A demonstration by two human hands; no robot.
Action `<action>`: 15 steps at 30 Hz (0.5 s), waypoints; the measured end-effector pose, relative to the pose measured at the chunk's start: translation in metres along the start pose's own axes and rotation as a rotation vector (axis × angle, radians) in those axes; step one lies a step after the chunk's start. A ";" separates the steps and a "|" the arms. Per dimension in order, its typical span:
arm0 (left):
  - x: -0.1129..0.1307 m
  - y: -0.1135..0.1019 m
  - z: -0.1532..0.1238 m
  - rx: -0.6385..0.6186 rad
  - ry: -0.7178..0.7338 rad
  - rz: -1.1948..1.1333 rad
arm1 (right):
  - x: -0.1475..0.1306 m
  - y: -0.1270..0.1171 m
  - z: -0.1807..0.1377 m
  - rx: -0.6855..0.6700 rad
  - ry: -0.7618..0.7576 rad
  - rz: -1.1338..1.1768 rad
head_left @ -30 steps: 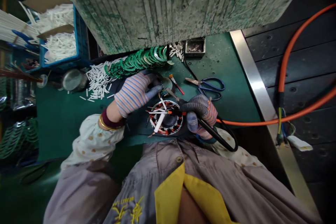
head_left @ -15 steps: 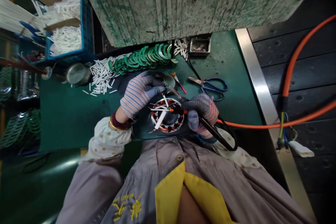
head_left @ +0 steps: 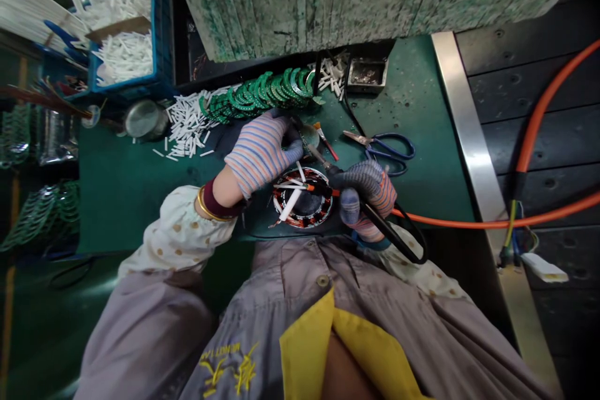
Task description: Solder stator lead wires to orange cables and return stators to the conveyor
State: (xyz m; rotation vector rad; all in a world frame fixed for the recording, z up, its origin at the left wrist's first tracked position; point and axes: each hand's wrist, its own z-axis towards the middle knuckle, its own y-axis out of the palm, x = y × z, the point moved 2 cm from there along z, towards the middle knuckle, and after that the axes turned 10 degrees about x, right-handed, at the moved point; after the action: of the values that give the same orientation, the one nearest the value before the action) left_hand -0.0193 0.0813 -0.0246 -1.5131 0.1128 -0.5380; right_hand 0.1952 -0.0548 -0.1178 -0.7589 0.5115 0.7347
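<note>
1. Two gloved hands work close together. Clock set on the ring, 12 away from the wearer. Ring rests on the tabletop, near the wearer's waist; white sleeves lie across it toward 9.

2. Right hand at 3: fingers wrapped round the handle of the iron, shaft slanting toward 10–11.

3. Left hand, between 10 and 11: fingers bent, thumb close to the iron's tip. Whether they pinch anything, cannot tell.

4. Chief risk, my judgement: burnt glove or fingertip. Cause: tip and left thumb nearly meeting; if hot (heat not visible), a small slip of either hand would do it.

5. Orange cable comes in from just past 3, its end over the ring. A snag out there could drag the joined wires or turn the ring. Whether the right hand grips it too, cannot tell.

6. Black cord loops at 4, by the right sleeve. A catching cuff could jerk the iron off line.

7. Shaft passes near the ring's rim at 12–1. Dipping the wrist could scorch sleeves or winding.

8. Brush at 1, cutters at 2: a wide swing of the iron might knock the brush first.
</note>
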 end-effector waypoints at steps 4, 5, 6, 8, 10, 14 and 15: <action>0.002 -0.001 -0.006 -0.002 0.038 0.060 | 0.001 -0.001 0.000 -0.043 -0.006 0.000; 0.003 0.000 -0.009 0.008 0.046 0.069 | 0.001 -0.001 0.000 -0.025 -0.012 0.017; 0.003 0.000 -0.012 0.024 0.049 0.079 | 0.001 0.000 0.001 0.001 -0.018 0.042; 0.004 0.003 -0.019 0.070 0.036 0.091 | 0.001 0.002 0.002 0.100 -0.032 0.104; 0.005 0.007 -0.024 0.122 0.005 0.074 | -0.001 0.004 0.005 0.206 -0.036 0.133; 0.004 0.014 -0.030 0.178 -0.052 -0.014 | -0.011 -0.002 0.014 0.284 -0.021 0.091; 0.003 0.015 -0.030 0.188 -0.060 -0.032 | -0.012 -0.007 0.019 0.280 0.007 0.087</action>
State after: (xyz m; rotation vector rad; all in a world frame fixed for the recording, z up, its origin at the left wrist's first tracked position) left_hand -0.0245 0.0516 -0.0403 -1.3481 -0.0090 -0.5141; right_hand 0.1956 -0.0494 -0.0949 -0.4805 0.6417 0.7228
